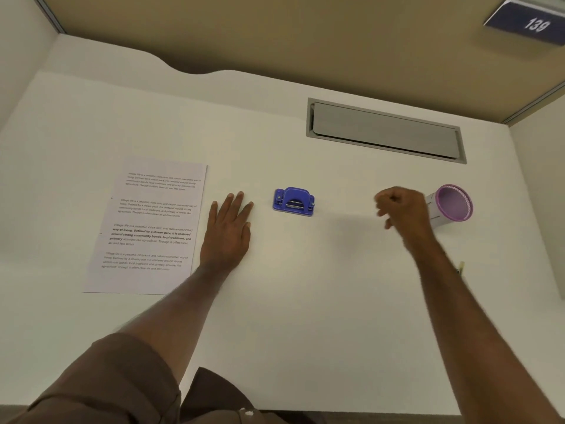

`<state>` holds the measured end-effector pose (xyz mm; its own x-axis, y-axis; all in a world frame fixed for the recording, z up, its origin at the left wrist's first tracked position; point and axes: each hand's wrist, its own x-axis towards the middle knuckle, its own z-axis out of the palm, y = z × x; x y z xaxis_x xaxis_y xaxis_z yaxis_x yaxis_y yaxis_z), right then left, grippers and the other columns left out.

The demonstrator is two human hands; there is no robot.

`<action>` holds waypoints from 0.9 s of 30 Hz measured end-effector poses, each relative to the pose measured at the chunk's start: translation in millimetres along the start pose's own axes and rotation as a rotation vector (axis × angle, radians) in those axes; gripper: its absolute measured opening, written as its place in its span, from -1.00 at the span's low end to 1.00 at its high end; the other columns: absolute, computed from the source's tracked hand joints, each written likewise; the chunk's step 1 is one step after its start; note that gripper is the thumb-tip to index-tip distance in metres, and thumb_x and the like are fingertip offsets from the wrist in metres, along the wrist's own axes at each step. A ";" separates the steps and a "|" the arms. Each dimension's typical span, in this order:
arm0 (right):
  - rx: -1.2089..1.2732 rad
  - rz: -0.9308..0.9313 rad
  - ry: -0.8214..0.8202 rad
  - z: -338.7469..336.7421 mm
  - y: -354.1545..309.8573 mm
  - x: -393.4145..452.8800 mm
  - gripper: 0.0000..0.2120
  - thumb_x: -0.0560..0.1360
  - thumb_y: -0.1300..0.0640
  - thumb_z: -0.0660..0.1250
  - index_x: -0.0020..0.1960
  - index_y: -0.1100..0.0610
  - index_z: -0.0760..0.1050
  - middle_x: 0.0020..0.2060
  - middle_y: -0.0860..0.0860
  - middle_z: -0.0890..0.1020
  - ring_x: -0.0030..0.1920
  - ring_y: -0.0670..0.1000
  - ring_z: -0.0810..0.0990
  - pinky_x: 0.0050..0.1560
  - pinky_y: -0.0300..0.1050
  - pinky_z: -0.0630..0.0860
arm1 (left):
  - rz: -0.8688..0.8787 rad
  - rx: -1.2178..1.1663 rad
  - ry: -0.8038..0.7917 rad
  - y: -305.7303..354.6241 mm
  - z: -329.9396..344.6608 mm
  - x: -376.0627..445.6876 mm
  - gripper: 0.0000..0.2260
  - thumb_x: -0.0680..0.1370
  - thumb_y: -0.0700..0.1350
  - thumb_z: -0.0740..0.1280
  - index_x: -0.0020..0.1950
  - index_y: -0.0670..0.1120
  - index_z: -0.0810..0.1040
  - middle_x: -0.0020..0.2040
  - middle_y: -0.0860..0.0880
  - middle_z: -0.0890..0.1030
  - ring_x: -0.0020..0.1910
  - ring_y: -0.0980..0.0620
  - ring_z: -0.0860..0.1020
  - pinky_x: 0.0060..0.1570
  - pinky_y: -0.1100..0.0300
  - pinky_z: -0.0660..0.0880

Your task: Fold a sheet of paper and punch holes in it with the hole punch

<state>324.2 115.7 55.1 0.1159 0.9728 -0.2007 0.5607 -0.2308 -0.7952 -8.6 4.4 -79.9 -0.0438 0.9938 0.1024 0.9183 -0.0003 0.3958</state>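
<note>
Take the blue hole punch as your marker: it sits upright on the white surface, with nothing touching it. Your left hand lies palm down on the surface just to the left of the hole punch, fingers straight and slightly spread, holding nothing; its fingertips reach about level with the punch and stop short of it. Further left of the hole punch, just beyond your left hand, the sheet of paper lies flat and unfolded, printed side up with four blocks of text, its right edge running close beside your wrist and forearm. Whether the arm touches that edge cannot be told. To the right of the hole punch, well apart from it, your right hand is raised over the surface with its fingers curled in loosely, and nothing shows in its grip. Just beyond that hand, further right of the punch, stands a purple mesh cup with a white label on its side; your hand covers part of its left side, and you cannot tell whether they touch. Behind the hole punch and to its right, a grey cable hatch is set into the surface. A sign reading 139 hangs on the partition far beyond.
</note>
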 end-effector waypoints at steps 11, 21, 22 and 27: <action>-0.461 0.198 0.397 -114.9 34.8 55.4 -0.80 0.42 0.22 0.35 -0.10 0.35 0.65 -0.24 0.23 0.66 -0.18 0.24 0.64 -0.07 -0.01 0.55 | 0.009 -0.005 0.028 -1.7 4.0 0.4 -0.55 0.63 -0.11 0.10 0.52 -0.12 0.42 0.61 -0.13 0.30 0.60 -0.16 0.23 0.58 -0.22 0.08; -0.486 0.318 0.386 -129.3 43.5 65.3 -0.75 0.38 0.13 0.49 -0.04 0.29 0.67 -0.16 0.21 0.71 -0.20 0.20 0.69 -0.06 -0.03 0.60 | 0.020 -0.008 0.043 -2.6 6.6 1.2 -0.55 0.63 -0.10 0.10 0.52 -0.11 0.42 0.60 -0.12 0.30 0.60 -0.15 0.23 0.59 -0.20 0.07; -0.486 0.312 0.391 -129.4 44.0 65.0 -0.75 0.38 0.10 0.50 -0.06 0.27 0.67 -0.18 0.19 0.71 -0.21 0.18 0.68 -0.08 -0.03 0.59 | 0.020 -0.008 0.042 -3.7 7.9 1.1 -0.55 0.63 -0.10 0.10 0.52 -0.11 0.42 0.60 -0.12 0.30 0.60 -0.15 0.23 0.59 -0.20 0.07; -0.481 0.282 0.404 -131.0 45.4 61.6 -0.76 0.39 0.06 0.51 -0.08 0.23 0.69 -0.23 0.18 0.71 -0.22 0.19 0.68 -0.03 0.01 0.61 | 0.014 0.005 0.033 -3.2 7.8 1.4 -0.55 0.63 -0.10 0.08 0.52 -0.10 0.41 0.61 -0.11 0.29 0.60 -0.15 0.23 0.60 -0.18 0.05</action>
<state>464.2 167.8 81.6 0.5554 0.8295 -0.0594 0.7546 -0.5327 -0.3830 -8.6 6.7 -88.1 -0.0435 0.9895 0.1377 0.9207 -0.0138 0.3899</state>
